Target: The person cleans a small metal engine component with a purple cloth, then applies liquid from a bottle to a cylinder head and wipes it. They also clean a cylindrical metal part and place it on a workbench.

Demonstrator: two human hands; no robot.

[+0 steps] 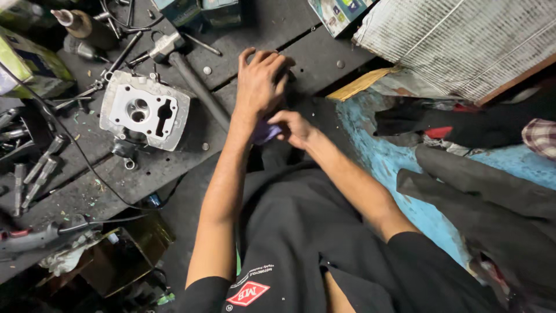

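My left hand (pixel 262 78) reaches forward over the dark workbench (pixel 174 168), fingers curled down on something I cannot make out beneath the palm. My right hand (pixel 292 126) sits just below the left wrist, pinching a small purple cloth (pixel 265 133) between fingers and thumb. A silver engine cylinder head (pixel 145 110) lies on the bench to the left of both hands, apart from them.
A hammer (pixel 174 49) with a black handle lies between the cylinder head and my left hand. Sockets and bolts (pixel 35 174) are scattered at the left. Boxes (pixel 202 11) stand at the back. A finned radiator (pixel 463 40) and dark clothes (pixel 480 197) lie at right.
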